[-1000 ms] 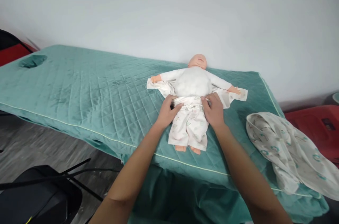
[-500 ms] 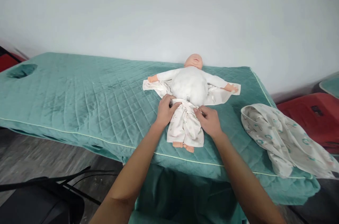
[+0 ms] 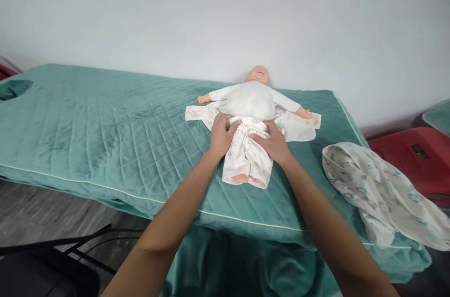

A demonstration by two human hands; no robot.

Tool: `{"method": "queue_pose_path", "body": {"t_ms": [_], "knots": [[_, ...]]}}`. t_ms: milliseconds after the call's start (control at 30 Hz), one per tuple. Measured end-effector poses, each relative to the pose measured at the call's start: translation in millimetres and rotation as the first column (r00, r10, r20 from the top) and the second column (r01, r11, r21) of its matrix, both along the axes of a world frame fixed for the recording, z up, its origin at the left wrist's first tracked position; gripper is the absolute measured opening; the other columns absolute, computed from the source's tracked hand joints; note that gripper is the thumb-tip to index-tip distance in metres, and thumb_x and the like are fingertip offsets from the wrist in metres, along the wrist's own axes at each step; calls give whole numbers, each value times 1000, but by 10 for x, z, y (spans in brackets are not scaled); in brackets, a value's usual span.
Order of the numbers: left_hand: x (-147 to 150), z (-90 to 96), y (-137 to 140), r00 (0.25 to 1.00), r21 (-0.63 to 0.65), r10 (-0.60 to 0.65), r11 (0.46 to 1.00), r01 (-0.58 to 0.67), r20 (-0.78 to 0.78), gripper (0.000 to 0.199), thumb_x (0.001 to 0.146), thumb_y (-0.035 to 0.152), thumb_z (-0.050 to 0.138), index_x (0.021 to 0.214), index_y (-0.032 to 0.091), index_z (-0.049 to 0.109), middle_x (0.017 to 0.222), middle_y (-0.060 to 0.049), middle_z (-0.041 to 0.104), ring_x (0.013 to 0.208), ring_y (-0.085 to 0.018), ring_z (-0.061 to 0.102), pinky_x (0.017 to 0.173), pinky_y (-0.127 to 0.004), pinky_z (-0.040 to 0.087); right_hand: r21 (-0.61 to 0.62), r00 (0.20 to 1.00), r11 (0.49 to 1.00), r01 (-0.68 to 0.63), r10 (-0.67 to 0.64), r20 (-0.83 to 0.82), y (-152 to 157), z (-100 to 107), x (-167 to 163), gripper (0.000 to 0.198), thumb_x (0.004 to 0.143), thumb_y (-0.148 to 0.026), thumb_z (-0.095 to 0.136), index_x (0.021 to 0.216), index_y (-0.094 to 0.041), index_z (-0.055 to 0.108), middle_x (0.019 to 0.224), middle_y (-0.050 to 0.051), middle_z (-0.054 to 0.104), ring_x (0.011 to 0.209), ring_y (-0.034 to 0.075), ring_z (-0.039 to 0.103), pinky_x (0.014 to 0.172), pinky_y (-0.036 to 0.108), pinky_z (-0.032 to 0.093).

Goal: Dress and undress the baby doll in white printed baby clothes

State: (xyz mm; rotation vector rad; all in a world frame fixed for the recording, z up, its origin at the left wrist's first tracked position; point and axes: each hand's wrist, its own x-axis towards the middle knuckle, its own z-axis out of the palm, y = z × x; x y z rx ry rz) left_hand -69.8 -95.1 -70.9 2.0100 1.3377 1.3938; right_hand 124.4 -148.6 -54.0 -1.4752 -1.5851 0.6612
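A baby doll [image 3: 250, 100] with a white cloth body lies on its back, head by the wall and arms spread wide. Patterned white pants [image 3: 248, 159] cover its legs, and the feet show at the cuffs. My left hand [image 3: 222, 135] grips the waistband on the left side, thumb on top. On the right side of the waistband, my right hand [image 3: 272, 142] is closed on the cloth, its thumb pointing inward. An opened-out patterned baby shirt [image 3: 298, 126] is spread beneath the doll's torso and arms, not on them.
The doll rests on a bed with a green quilted cover [image 3: 123, 133]. A patterned white cloth [image 3: 376, 189] hangs over its right front corner. Behind stands a white wall [image 3: 176, 16]; a red case [image 3: 415, 156] is at right, a dark chair [image 3: 49, 269] at lower left.
Both hands have moved up toward the doll's belly, drawing the pants' waistband higher. The cuffs have risen with it, and the camera view has shifted slightly.
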Motion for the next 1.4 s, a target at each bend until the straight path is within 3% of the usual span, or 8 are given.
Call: {"method": "queue_pose_path", "body": {"t_ms": [200,367,533,733,967,1200,1300,1400], "knots": [[-2,-14,31,1000,-47,8,999,-8,11,20,97,36,55,82,21,53,84,-2,57,82,-16,53,74,-30,41,14,999,998,53,-53,-1,94,-86,-22,39,77,-53,73,97,-23,59,96,2,69,92,23,60,82,35,45],[-64,19,-298,1000,-179,-15,984,12,-15,41,99,41,48,64,21,40,64,2,45,65,-13,45,64,-30,33,17,998,998,56,-56,35,90,-81,-20,36,77,-53,73,93,-23,60,91,2,69,87,22,60,81,35,44],[-128,-26,-547,996,-216,-74,974,64,-40,35,96,43,55,70,21,46,70,2,49,68,-14,47,66,-30,36,43,994,996,78,-81,80,105,-93,-14,33,76,-49,72,93,-23,62,97,4,71,93,25,62,88,39,44],[-137,-73,-481,992,-137,-116,985,108,-49,28,85,42,73,92,22,55,98,-3,56,96,-20,55,87,-33,45,35,986,994,108,-111,122,-163,4,-30,32,78,-52,71,91,-23,64,89,3,73,87,24,64,80,36,46],[-113,-59,-482,992,20,-93,995,95,-88,11,85,21,67,89,22,57,93,-3,63,93,-20,57,89,-35,44,-28,996,997,73,-71,44,-727,24,-176,28,88,-48,62,77,-22,58,67,-3,61,64,16,54,62,28,39],[-254,-11,-843,977,-184,-173,972,149,-121,26,94,38,58,75,22,52,76,-1,55,81,-19,55,77,-32,45,44,992,997,64,-69,109,-497,27,-136,27,88,-50,64,89,-23,60,85,1,67,82,20,61,77,32,44],[-393,28,-1023,949,-247,-289,936,253,-125,24,94,45,59,91,21,58,94,-4,59,95,-21,57,87,-35,48,80,985,997,11,-25,173,-479,49,-92,29,89,-51,63,87,-22,59,88,2,65,87,21,61,80,33,43],[-502,47,-1148,888,-252,-421,894,371,-184,70,77,55,78,132,22,50,129,-12,54,124,-28,51,106,-42,45,-5,979,998,-63,63,196,-625,73,-72,28,91,-50,59,90,-22,59,88,2,65,84,21,61,77,33,42]]}}
